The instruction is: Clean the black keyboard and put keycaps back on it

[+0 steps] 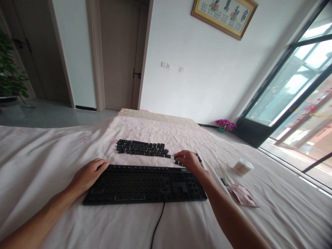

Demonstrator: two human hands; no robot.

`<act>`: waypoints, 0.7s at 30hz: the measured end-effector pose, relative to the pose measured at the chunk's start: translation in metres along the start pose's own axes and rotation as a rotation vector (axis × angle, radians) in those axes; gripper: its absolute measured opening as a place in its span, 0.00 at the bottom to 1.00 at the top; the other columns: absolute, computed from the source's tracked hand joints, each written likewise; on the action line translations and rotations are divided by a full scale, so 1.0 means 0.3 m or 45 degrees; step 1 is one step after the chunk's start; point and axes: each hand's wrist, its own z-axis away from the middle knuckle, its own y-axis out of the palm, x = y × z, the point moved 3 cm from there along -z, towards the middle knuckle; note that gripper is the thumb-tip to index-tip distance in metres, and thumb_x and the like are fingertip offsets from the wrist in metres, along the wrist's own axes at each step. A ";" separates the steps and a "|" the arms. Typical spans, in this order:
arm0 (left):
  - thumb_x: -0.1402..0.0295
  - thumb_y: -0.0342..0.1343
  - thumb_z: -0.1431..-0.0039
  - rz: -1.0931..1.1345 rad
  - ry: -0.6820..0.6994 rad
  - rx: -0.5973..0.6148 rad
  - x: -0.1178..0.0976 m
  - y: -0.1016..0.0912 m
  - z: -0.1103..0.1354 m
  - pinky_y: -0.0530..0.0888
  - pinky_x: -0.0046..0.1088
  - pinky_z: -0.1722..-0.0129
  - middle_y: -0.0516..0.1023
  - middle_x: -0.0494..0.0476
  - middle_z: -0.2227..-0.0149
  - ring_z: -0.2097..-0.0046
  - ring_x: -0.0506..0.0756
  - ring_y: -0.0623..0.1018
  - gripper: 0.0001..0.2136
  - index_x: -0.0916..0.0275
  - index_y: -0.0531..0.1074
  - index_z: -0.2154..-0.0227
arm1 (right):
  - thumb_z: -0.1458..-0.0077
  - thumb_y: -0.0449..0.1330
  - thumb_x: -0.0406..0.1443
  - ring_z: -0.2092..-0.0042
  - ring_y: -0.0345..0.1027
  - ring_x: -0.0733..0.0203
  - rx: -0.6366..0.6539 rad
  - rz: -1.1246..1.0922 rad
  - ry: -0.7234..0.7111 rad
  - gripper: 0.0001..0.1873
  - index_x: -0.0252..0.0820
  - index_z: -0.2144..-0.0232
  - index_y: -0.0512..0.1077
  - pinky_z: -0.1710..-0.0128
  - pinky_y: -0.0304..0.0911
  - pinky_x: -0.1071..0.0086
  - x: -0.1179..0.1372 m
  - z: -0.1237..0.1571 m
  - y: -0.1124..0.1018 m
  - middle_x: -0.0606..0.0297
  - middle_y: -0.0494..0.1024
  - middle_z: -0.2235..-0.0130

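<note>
A black keyboard (153, 185) lies on the bed sheet, most of its keys stripped off so that the bare switch posts show. Along its far left corner rests my left hand (93, 171), fingers closed against the edge. My right hand (188, 159) is beyond the keyboard's far right edge, thumb and fingertips pinched together at a small dark keycap partly hidden by the fingers. Several loose keycaps (177, 162) lie just below these fingertips. Farther left, a larger group of black keycaps (142, 148) is laid out in rows.
A cable (158, 221) runs from the keyboard toward me. On the right are a clear round tub of cotton swabs (243, 167), a pink cloth (243, 195) and a small dark object (224, 181). The pale flowered sheet (166, 129) spreads underneath; a wall (186, 90) stands beyond.
</note>
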 end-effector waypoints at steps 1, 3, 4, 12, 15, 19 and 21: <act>0.51 0.43 0.39 -0.001 0.000 0.006 -0.002 -0.001 0.001 0.67 0.28 0.50 0.78 0.53 0.54 0.52 0.58 0.75 0.20 0.56 0.75 0.61 | 0.48 0.60 0.38 0.58 0.71 0.60 -0.004 -0.039 -0.036 0.10 0.50 0.65 0.80 0.58 0.60 0.70 0.015 0.027 -0.001 0.69 0.80 0.62; 0.51 0.43 0.39 -0.005 0.002 0.010 -0.006 -0.003 0.001 0.67 0.28 0.50 0.78 0.54 0.54 0.52 0.58 0.75 0.20 0.57 0.75 0.61 | 0.47 0.59 0.38 0.58 0.70 0.60 -0.012 -0.064 -0.093 0.09 0.49 0.66 0.79 0.56 0.59 0.70 0.042 0.072 0.000 0.69 0.80 0.62; 0.51 0.43 0.39 -0.007 0.002 0.007 -0.007 -0.004 0.002 0.68 0.28 0.50 0.78 0.54 0.54 0.52 0.58 0.75 0.20 0.57 0.75 0.61 | 0.47 0.59 0.37 0.57 0.69 0.60 -0.014 -0.057 -0.112 0.09 0.49 0.66 0.79 0.56 0.59 0.70 0.055 0.091 0.002 0.68 0.79 0.62; 0.51 0.43 0.39 -0.043 0.005 -0.009 -0.019 -0.011 0.006 0.69 0.27 0.52 0.78 0.52 0.55 0.53 0.57 0.76 0.20 0.56 0.76 0.61 | 0.44 0.58 0.37 0.56 0.66 0.60 0.019 0.071 -0.194 0.09 0.48 0.65 0.78 0.57 0.58 0.70 0.110 0.149 0.028 0.66 0.78 0.62; 0.51 0.43 0.39 -0.047 -0.002 -0.013 -0.023 -0.012 0.009 0.69 0.27 0.52 0.79 0.52 0.55 0.53 0.57 0.76 0.20 0.56 0.76 0.61 | 0.42 0.56 0.37 0.56 0.66 0.59 0.040 0.095 -0.191 0.10 0.48 0.64 0.78 0.56 0.58 0.70 0.113 0.152 0.037 0.66 0.77 0.62; 0.51 0.43 0.39 -0.052 -0.012 -0.018 -0.025 -0.010 0.009 0.69 0.26 0.53 0.79 0.51 0.55 0.53 0.56 0.76 0.19 0.56 0.76 0.61 | 0.41 0.55 0.36 0.56 0.65 0.59 0.073 0.119 -0.193 0.11 0.46 0.64 0.78 0.55 0.57 0.70 0.117 0.152 0.046 0.64 0.77 0.62; 0.51 0.43 0.39 -0.054 -0.011 -0.009 -0.024 -0.009 0.009 0.69 0.26 0.53 0.78 0.52 0.55 0.53 0.56 0.76 0.19 0.56 0.75 0.61 | 0.40 0.54 0.36 0.56 0.65 0.59 0.079 0.125 -0.203 0.11 0.46 0.64 0.78 0.55 0.57 0.70 0.119 0.151 0.047 0.63 0.77 0.62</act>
